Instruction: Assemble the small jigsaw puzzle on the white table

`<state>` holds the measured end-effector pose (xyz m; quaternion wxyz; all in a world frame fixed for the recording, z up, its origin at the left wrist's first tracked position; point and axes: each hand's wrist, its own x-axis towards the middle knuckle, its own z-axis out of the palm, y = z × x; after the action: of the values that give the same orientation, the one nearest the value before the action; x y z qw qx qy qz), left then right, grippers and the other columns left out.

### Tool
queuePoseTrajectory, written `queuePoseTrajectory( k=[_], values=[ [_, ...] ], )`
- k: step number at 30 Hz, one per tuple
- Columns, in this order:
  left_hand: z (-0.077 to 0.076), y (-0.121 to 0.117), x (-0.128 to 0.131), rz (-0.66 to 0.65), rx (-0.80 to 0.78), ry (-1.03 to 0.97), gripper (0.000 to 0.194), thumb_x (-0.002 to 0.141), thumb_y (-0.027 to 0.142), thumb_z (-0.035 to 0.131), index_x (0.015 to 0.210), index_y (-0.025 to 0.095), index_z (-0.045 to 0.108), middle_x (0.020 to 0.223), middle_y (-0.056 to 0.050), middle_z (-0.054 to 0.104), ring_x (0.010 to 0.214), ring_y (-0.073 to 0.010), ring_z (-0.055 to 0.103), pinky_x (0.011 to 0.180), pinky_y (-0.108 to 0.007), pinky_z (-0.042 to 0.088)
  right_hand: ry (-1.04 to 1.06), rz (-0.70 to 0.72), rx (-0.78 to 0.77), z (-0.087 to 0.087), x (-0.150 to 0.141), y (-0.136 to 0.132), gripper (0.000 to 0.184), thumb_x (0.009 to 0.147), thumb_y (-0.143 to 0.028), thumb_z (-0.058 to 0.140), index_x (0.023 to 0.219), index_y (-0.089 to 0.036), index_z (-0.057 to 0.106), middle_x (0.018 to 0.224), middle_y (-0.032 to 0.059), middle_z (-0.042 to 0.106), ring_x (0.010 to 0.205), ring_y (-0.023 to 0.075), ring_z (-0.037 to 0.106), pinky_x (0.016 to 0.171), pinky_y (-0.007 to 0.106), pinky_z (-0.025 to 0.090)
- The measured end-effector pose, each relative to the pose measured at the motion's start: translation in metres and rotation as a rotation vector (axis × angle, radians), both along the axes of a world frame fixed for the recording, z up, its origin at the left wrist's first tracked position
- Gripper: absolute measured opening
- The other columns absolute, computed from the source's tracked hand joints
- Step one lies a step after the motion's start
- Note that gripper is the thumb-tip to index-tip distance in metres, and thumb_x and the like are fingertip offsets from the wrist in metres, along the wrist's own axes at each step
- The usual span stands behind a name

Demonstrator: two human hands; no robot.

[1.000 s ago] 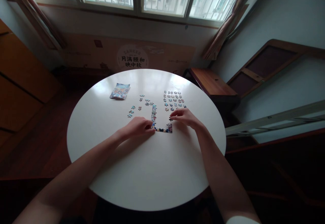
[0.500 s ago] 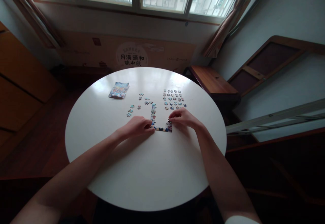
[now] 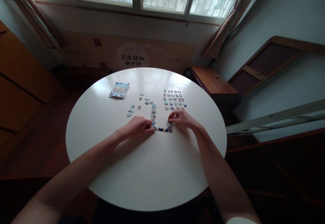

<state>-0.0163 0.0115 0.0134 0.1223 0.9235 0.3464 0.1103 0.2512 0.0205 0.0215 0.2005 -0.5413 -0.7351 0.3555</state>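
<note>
A partly joined jigsaw puzzle [image 3: 160, 129] lies flat on the white round table [image 3: 152, 169], with a left column, a bottom row and a short right column. My left hand [image 3: 138, 125] grips its lower left corner, thumb and index finger at the edge. At the top of the short right column, my right hand [image 3: 183, 118] pinches a puzzle piece [image 3: 169, 120], mostly covered by the fingertips. Loose puzzle pieces [image 3: 174, 99] stand in rows beyond my right hand. More loose pieces [image 3: 132, 106] are scattered beyond my left hand.
A small printed packet [image 3: 119, 90] rests at the table's far left. Behind the table's right side stands a wooden bench [image 3: 212, 80]. A printed cardboard panel [image 3: 162, 53] leans under the window.
My right hand has shifted very slightly toward me at the right column, its fingers still pinched. My left hand stays in place at the corner.
</note>
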Motion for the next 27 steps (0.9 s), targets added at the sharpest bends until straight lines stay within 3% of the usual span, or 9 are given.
queuePoseTrajectory(
  k=[4,9,17,19,21,24,27],
  values=[
    [0.003,-0.001,0.0,0.0,-0.011,0.003,0.035,0.087,0.041,0.053,0.06,0.018,0.051,0.052,0.002,0.049,0.048,-0.0097,0.034,0.052,-0.026,0.017,0.024,-0.03,0.017,0.0,0.006,0.001,0.022,0.074,-0.035,0.068,0.085,-0.016,0.073,0.077,0.005,0.066,0.068,0.0139,0.055,0.059,0.026,0.043],
    [0.006,-0.001,0.0,-0.003,-0.022,0.007,0.035,0.087,0.042,0.053,0.061,0.018,0.052,0.053,0.002,0.049,0.049,-0.0101,0.036,0.052,-0.026,0.019,-0.013,-0.069,0.092,0.0,0.011,0.002,0.019,0.077,-0.033,0.064,0.08,-0.016,0.072,0.078,0.0052,0.067,0.068,0.0146,0.056,0.061,0.027,0.044],
    [-0.002,0.003,-0.001,0.008,0.017,-0.106,0.04,0.094,0.044,0.047,0.064,0.018,0.056,0.056,0.001,0.052,0.051,-0.0107,0.043,0.053,-0.024,0.028,-0.027,-0.073,0.112,-0.004,0.011,0.002,0.022,0.08,-0.035,0.062,0.082,-0.016,0.072,0.079,0.0061,0.069,0.07,0.0159,0.058,0.063,0.027,0.045],
    [-0.005,0.005,-0.001,0.054,0.071,-0.191,0.034,0.095,0.041,0.046,0.076,0.019,0.062,0.07,-0.002,0.061,0.062,-0.0129,0.053,0.061,-0.025,0.037,-0.024,-0.033,0.087,-0.003,0.011,0.003,0.022,0.078,-0.036,0.064,0.08,-0.016,0.073,0.076,0.0053,0.068,0.068,0.0154,0.058,0.061,0.027,0.044],
    [-0.007,0.008,0.0,0.073,0.143,-0.252,0.029,0.097,0.04,0.045,0.097,0.02,0.065,0.098,-0.006,0.067,0.088,-0.0174,0.061,0.08,-0.03,0.043,-0.011,0.002,0.065,-0.003,0.011,0.003,0.024,0.077,-0.039,0.067,0.079,-0.016,0.073,0.074,0.0048,0.067,0.066,0.015,0.057,0.059,0.027,0.043],
    [-0.011,0.011,0.0,0.067,0.194,-0.196,0.038,0.098,0.038,0.04,0.128,0.021,0.055,0.137,-0.011,0.054,0.127,-0.0229,0.048,0.103,-0.039,0.034,0.015,0.029,0.063,-0.005,0.009,0.002,0.028,0.075,-0.043,0.069,0.076,-0.015,0.072,0.07,0.004,0.066,0.065,0.0145,0.056,0.059,0.027,0.041],
    [-0.016,0.014,0.0,0.066,0.179,-0.067,0.046,0.1,0.037,0.034,0.142,0.019,0.042,0.151,-0.011,0.041,0.141,-0.0245,0.031,0.11,-0.043,0.025,0.02,0.038,0.071,-0.006,0.008,0.002,0.029,0.074,-0.045,0.07,0.074,-0.015,0.072,0.068,0.0034,0.065,0.065,0.0144,0.055,0.06,0.027,0.041]
  ],
)
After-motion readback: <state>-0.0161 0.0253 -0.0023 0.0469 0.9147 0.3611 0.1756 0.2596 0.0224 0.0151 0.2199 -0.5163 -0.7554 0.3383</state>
